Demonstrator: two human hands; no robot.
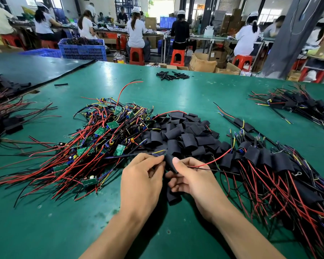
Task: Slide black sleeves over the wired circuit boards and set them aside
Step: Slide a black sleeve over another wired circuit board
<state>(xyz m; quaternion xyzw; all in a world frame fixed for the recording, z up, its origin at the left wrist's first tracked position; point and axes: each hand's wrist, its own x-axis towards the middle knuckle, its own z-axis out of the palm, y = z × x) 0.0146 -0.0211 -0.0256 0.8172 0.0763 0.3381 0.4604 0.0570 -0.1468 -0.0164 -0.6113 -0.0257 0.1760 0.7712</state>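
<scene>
1. Head view: a black sleeve [169, 162] is grasped by the right grip [193, 182], with the thumb laid on top and the fingers curled beneath, low over the green bench [176, 90].
2. Thin yellow and blue wires [158, 152] at the sleeve's left mouth are pinched by the left grip [140, 182]. Red and black leads [211, 162] are seen trailing from its right end. Whether a board sits inside cannot be told.
3. A second loose sleeve [174, 197] is seen on the bench under the right grip's fingers.
4. Just behind both grips, empty sleeves [178, 133] are heaped. Bare wired circuit boards [108, 135] are tangled to their left, and sleeved boards [269, 161] are piled to the right.
</scene>
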